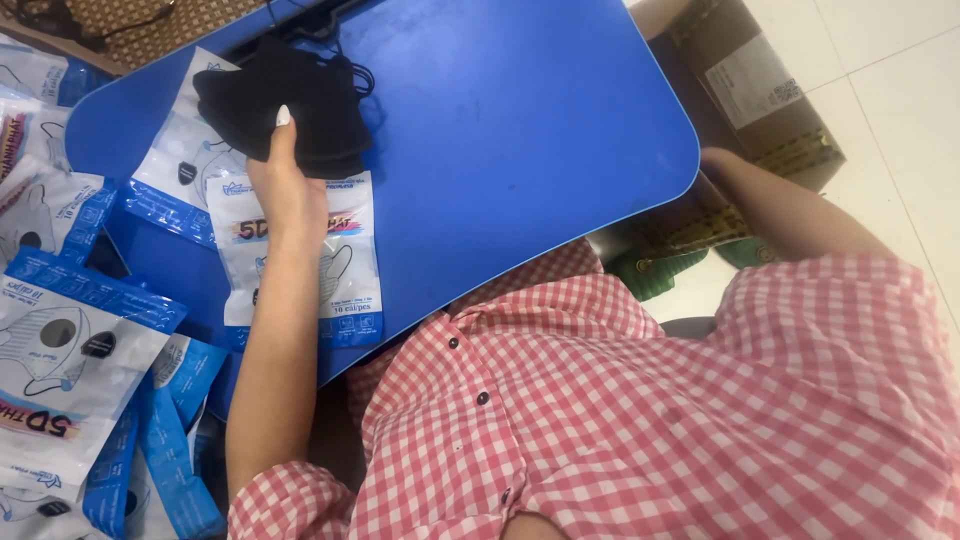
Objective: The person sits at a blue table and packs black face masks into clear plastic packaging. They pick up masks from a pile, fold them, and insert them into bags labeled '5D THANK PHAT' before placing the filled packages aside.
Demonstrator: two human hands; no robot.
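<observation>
While our left hand presses its fingers closed on a stack of black face masks on the blue table, we judge the step to be gathering masks for bagging. Directly under the wrist lies one flat pouch; a second pouch sits left of the fingers, several more farther left. Next calls for a steady grip. Our right arm reaches off the table; its hand is hidden.

masks: matt blk cloth | pouches: glossy plastic | table: smooth
</observation>
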